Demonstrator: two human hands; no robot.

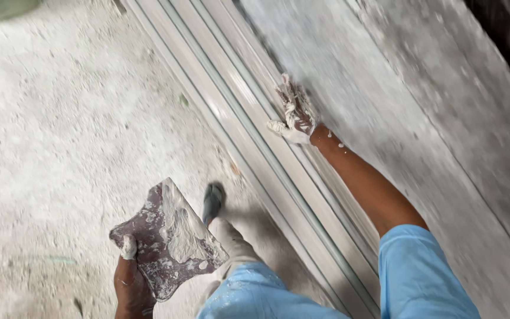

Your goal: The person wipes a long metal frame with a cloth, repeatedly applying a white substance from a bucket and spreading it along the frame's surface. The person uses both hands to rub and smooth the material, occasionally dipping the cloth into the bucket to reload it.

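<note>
1. Your left hand (130, 282) grips the plaster-smeared mortar board (169, 239) from below, thumb over its edge — low, beside your foot (225, 227).
2. Your right hand (293, 112), plaster-caked, presses flat and open against the grey wall (396, 88) — holding nothing.

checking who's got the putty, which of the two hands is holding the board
The left hand holds the putty-smeared board; the right hand presses flat against the wall instead.

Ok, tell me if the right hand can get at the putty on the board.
Probably yes: the right hand rests on the wall, the board sits open in the left hand, nothing between.
</note>
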